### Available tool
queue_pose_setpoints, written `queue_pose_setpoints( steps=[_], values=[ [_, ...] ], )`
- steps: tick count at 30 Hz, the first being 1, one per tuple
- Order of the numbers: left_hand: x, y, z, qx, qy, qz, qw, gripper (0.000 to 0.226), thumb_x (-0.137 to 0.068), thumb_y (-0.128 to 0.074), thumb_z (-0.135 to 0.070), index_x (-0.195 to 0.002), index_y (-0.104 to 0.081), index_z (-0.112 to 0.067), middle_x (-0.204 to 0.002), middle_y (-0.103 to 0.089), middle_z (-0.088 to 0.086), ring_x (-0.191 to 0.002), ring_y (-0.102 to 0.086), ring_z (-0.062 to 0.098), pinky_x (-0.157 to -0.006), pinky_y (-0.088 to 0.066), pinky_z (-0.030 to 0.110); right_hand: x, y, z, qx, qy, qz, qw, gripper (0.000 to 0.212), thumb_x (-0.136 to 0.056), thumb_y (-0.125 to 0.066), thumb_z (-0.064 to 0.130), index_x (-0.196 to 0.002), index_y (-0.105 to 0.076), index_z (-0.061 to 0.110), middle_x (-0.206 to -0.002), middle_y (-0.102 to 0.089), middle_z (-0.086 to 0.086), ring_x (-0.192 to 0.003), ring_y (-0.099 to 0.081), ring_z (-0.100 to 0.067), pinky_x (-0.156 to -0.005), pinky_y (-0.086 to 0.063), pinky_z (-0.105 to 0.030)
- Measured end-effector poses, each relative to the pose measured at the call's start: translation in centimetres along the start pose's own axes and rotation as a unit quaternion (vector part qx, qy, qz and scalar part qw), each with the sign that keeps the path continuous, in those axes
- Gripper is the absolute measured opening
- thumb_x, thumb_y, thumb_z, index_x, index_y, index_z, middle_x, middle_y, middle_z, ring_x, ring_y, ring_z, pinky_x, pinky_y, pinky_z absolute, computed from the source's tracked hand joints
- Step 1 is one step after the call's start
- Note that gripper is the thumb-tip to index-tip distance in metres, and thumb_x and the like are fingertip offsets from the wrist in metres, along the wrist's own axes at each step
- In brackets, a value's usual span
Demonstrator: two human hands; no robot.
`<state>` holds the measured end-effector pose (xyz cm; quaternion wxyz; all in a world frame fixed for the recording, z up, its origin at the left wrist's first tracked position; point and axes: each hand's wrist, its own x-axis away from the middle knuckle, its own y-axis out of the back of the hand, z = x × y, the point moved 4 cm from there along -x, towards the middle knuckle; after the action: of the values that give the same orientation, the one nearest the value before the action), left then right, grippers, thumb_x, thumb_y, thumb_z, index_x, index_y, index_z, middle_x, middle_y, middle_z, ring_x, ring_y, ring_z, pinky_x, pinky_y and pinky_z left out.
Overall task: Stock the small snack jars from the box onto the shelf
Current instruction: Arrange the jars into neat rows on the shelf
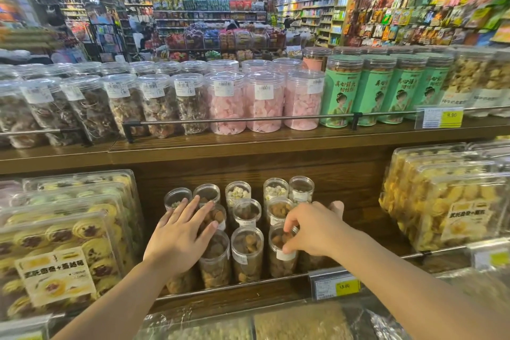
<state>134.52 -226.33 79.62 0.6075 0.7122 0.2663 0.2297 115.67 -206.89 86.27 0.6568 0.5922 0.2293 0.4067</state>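
Right hand point(311, 229): fingers pinch lid rim of small clear plastic snack jar point(281, 254), upright, front row of wooden lower shelf point(358, 218). Left hand point(179, 234), nine o'clock of it: fingers straight, pressing neighbouring jar tops.

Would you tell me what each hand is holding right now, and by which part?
The right hand pinches a small snack jar by its lid rim. The left hand holds nothing; its straight fingers rest flat on other jars' lids.
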Motion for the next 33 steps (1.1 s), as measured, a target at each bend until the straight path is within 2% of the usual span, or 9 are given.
queue_pose_setpoints(
  steps=[5,9,12,14,17,20,23,29,33],
  values=[
    [0.1,-0.1,-0.1,-0.010,-0.002,-0.003,1.000,0.068,-0.094,-0.001,-0.074,-0.157,0.000,-0.050,-0.167,0.010,-0.015,-0.152,0.017,0.008,-0.124,0.010,0.036,-2.1,1.8,1.8,-0.005,-0.006,0.000,1.000,0.034,-0.085,-0.071,0.059,-0.107,-0.074,0.032,-0.098,-0.067,0.008,-0.106,-0.055,-0.022,-0.102,-0.023,-0.053],
    [0.1,0.0,0.0,-0.007,0.004,-0.001,1.000,0.070,-0.090,0.004,-0.077,-0.155,0.003,-0.053,-0.165,0.014,-0.017,-0.151,0.020,0.007,-0.125,0.011,0.035,-5.6,1.7,5.3,-0.065,0.042,-0.071,0.995,0.019,-0.099,-0.062,0.044,-0.112,-0.072,0.034,-0.106,-0.070,0.008,-0.114,-0.056,-0.021,-0.111,-0.021,-0.056],
    [0.0,0.0,-0.1,0.000,-0.003,-0.008,1.000,0.082,-0.078,0.016,-0.081,-0.155,0.004,-0.054,-0.165,0.015,-0.018,-0.151,0.020,0.007,-0.126,0.008,0.037,-8.7,0.6,7.5,-0.093,0.051,-0.088,0.990,0.022,-0.101,-0.061,0.034,-0.120,-0.071,0.032,-0.121,-0.068,0.004,-0.121,-0.055,-0.023,-0.113,-0.021,-0.053],
    [-0.1,0.0,-0.2,0.002,-0.005,-0.012,1.000,0.084,-0.077,0.017,-0.081,-0.155,0.004,-0.054,-0.165,0.014,-0.018,-0.152,0.020,0.007,-0.126,0.007,0.038,-10.5,-0.1,8.2,-0.081,0.047,-0.092,0.991,0.022,-0.100,-0.063,0.027,-0.120,-0.072,0.028,-0.121,-0.068,0.002,-0.119,-0.057,-0.024,-0.112,-0.024,-0.052],
    [-0.1,0.1,-0.2,-0.007,-0.007,-0.013,1.000,0.077,-0.083,0.014,-0.078,-0.155,0.006,-0.053,-0.165,0.015,-0.018,-0.151,0.021,0.008,-0.126,0.008,0.038,-12.4,-0.9,8.1,-0.050,0.017,-0.078,0.996,0.014,-0.098,-0.064,0.034,-0.104,-0.075,0.026,-0.100,-0.071,0.002,-0.105,-0.061,-0.024,-0.107,-0.025,-0.053],
    [-0.1,0.0,-0.2,-0.013,-0.006,-0.010,1.000,0.072,-0.087,0.009,-0.075,-0.155,0.008,-0.052,-0.165,0.016,-0.017,-0.152,0.020,0.009,-0.126,0.007,0.038,-13.6,-0.9,7.8,-0.045,-0.017,-0.087,0.995,0.022,-0.093,-0.069,0.048,-0.102,-0.075,0.029,-0.092,-0.069,0.005,-0.101,-0.061,-0.024,-0.105,-0.022,-0.053],
    [-0.2,-0.1,0.0,-0.009,-0.008,-0.010,1.000,0.069,-0.090,0.006,-0.074,-0.155,0.007,-0.053,-0.165,0.016,-0.017,-0.152,0.021,0.009,-0.126,0.007,0.039,-14.1,-0.4,8.1,0.001,-0.017,-0.105,0.994,0.030,-0.089,-0.070,0.056,-0.096,-0.070,0.027,-0.078,-0.062,0.006,-0.087,-0.058,-0.023,-0.103,-0.024,-0.051],
    [0.0,0.0,-0.1,-0.010,-0.010,-0.015,1.000,0.066,-0.093,0.001,-0.072,-0.156,0.006,-0.052,-0.165,0.016,-0.017,-0.151,0.021,0.008,-0.125,0.009,0.037,-14.2,-0.4,8.3,0.036,-0.025,-0.126,0.991,0.024,-0.093,-0.071,0.045,-0.086,-0.062,0.023,-0.072,-0.057,0.004,-0.070,-0.051,-0.020,-0.101,-0.025,-0.050],
    [0.0,0.1,-0.1,-0.006,-0.010,-0.021,1.000,0.064,-0.095,-0.001,-0.072,-0.156,0.005,-0.052,-0.165,0.015,-0.017,-0.151,0.021,0.008,-0.125,0.010,0.036,-13.8,-0.6,7.8,0.020,-0.025,-0.116,0.993,0.037,-0.093,-0.063,0.058,-0.096,-0.065,0.021,-0.083,-0.060,0.002,-0.089,-0.059,-0.024,-0.099,-0.026,-0.049]
  ],
)
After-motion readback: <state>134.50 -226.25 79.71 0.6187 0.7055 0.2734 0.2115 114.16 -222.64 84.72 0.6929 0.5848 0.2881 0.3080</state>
